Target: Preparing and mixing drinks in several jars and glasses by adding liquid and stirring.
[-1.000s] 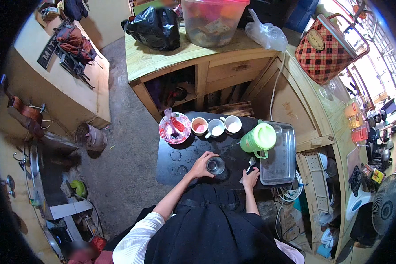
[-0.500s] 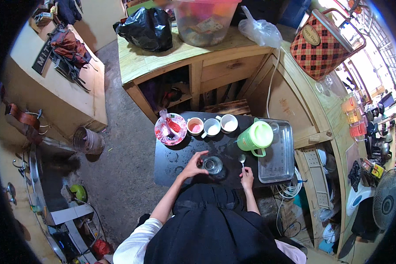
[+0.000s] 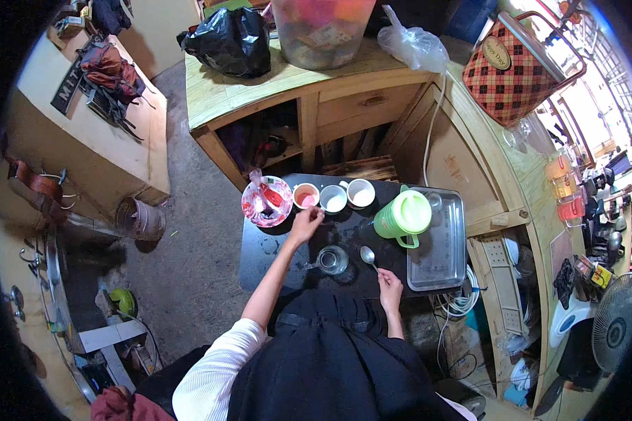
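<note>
On the low dark table (image 3: 267, 256), my left hand (image 3: 306, 226) reaches to the middle white cup (image 3: 333, 199), its fingers closed at the handle on the cup's near-left side. The cup stands upright. To its left is a cup (image 3: 306, 197) with pink contents; to its right, another white cup (image 3: 361, 194). In my right hand (image 3: 390, 289), near the front edge, a metal spoon (image 3: 368, 255) is held by its handle, bowl pointing away from me. Between my hands stands a clear glass mug (image 3: 332, 260), touched by neither.
A plate (image 3: 279, 215) with a red-filled plastic bag lies at the far left of the table. A green lidded pitcher (image 3: 402, 215) stands right, beside a metal tray (image 3: 439, 259) holding a clear glass (image 3: 434, 201). Beyond is a wooden counter (image 3: 288, 102).
My left hand has let go of the glass mug and moved away from me to the middle cup. The spoon in my right hand has swung a little to the left.
</note>
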Motion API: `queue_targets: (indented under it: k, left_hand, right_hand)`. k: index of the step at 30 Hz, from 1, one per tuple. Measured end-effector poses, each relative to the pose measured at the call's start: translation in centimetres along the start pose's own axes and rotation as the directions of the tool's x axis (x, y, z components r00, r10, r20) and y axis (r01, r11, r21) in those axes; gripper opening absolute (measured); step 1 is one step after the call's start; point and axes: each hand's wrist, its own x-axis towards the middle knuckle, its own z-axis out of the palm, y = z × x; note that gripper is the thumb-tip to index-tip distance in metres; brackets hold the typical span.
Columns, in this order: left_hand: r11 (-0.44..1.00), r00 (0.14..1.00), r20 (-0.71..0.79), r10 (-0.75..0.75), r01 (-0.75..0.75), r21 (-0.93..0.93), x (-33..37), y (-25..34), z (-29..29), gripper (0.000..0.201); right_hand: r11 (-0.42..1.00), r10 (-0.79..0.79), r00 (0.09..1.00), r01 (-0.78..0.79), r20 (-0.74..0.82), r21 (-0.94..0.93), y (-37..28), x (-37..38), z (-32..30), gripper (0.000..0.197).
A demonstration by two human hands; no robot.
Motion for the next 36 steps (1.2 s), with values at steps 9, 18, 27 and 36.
queue_targets:
  k: [9,18,27,36]
  left_hand:
    - [0.999,0.912,-0.411,-0.006,-0.017,-0.051,-6.8,-2.4,-2.1,0.019]
    - [0.756,0.926,-0.328,0.185,0.079,0.65,-2.0,-3.7,-13.0,0.028]
    - [0.374,0.985,0.021,0.169,-0.084,0.924,0.3,-6.6,-13.2,0.025]
    - [0.263,0.943,0.146,0.3,-0.228,0.938,-1.0,-6.5,-13.0,0.015]
  right_hand:
    - [0.993,-0.118,0.992,0.119,0.047,-0.013,-2.4,1.1,-2.1,0.019]
    - [0.929,-0.302,0.946,0.265,-0.114,-0.259,-2.0,1.8,-2.6,0.022]
    - [0.878,-0.355,0.914,0.253,-0.198,-0.407,3.9,1.2,-2.1,0.024]
    - [0.935,-0.162,0.977,0.108,-0.136,-0.338,5.6,0.2,-0.1,0.036]
